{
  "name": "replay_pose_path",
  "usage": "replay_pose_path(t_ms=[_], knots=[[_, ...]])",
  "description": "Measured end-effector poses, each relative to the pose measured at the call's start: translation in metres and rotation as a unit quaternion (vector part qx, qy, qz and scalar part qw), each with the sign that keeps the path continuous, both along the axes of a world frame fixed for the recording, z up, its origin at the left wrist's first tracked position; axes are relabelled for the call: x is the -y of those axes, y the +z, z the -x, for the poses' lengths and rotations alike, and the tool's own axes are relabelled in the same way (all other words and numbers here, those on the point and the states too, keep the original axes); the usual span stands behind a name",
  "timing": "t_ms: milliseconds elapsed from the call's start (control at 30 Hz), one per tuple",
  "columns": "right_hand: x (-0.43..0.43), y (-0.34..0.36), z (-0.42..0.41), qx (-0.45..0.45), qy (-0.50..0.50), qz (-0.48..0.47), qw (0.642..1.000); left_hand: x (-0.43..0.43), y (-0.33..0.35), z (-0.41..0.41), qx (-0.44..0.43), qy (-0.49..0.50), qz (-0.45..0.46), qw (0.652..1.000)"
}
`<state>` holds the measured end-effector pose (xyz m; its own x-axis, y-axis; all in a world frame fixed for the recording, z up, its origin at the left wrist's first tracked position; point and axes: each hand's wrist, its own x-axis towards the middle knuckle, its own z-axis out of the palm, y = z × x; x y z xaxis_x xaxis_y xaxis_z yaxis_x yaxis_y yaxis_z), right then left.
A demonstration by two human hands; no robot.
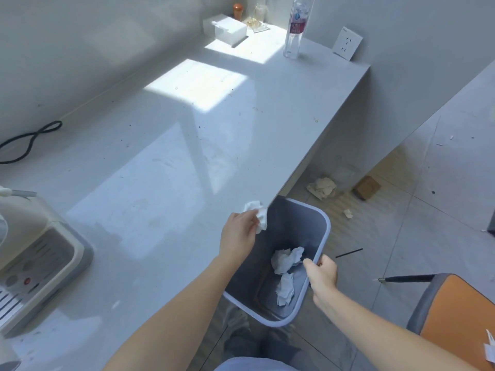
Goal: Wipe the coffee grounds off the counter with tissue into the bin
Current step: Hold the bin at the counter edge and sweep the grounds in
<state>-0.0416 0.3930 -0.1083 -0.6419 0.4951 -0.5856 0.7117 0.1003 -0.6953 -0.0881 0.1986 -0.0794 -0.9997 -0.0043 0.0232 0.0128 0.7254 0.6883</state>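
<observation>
My left hand (pixel 238 234) grips a crumpled white tissue (pixel 258 214) at the front edge of the grey counter (pixel 166 162), right above the bin. My right hand (pixel 322 274) holds the right rim of the blue-grey bin (pixel 318 226), which hangs tucked under the counter edge. Two crumpled used tissues (pixel 286 261) lie inside the bin. Small dark specks of coffee grounds (pixel 199 127) remain scattered over the counter, mostly toward the middle and back.
A coffee machine (pixel 37 263) stands at the counter's left, a black cable (pixel 29 140) behind it. A water bottle (pixel 294 30), white tissue box (pixel 225 29) and wall socket (pixel 347 44) are at the far end. Paper scraps (pixel 322 187) lie on the floor; an orange chair (pixel 455 309) is right.
</observation>
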Motion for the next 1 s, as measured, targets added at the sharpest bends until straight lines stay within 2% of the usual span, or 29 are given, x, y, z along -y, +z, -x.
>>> replay_pose_path(t_ms=[100,267,333,467,600,667,867,1000], knots=[[0.0,-0.001,-0.001,0.0,0.001,0.002,1.0,-0.001,-0.002,-0.01,0.007,-0.014,0.011,1.0],[0.0,-0.003,0.0,0.005,-0.004,0.009,1.0,-0.003,-0.002,-0.014,0.033,-0.143,0.141,0.979],[-0.001,-0.004,0.0,0.009,-0.002,0.013,1.0,-0.007,-0.004,-0.017,0.057,-0.162,0.156,0.973],[-0.003,-0.004,-0.001,0.018,0.001,0.019,1.0,-0.018,-0.009,-0.03,0.118,-0.132,0.087,0.98],[-0.005,-0.001,-0.001,0.013,0.005,0.027,1.0,-0.027,-0.016,-0.042,0.257,-0.061,-0.019,0.964],[-0.007,0.0,0.0,0.008,0.009,0.029,1.0,-0.028,-0.023,-0.048,0.28,-0.058,-0.01,0.958],[-0.014,0.0,-0.001,0.003,0.035,0.033,0.999,-0.031,-0.039,-0.062,0.261,-0.111,0.044,0.958],[-0.02,0.0,-0.003,0.006,0.053,0.041,0.998,-0.032,-0.042,-0.065,0.191,-0.128,0.115,0.966]])
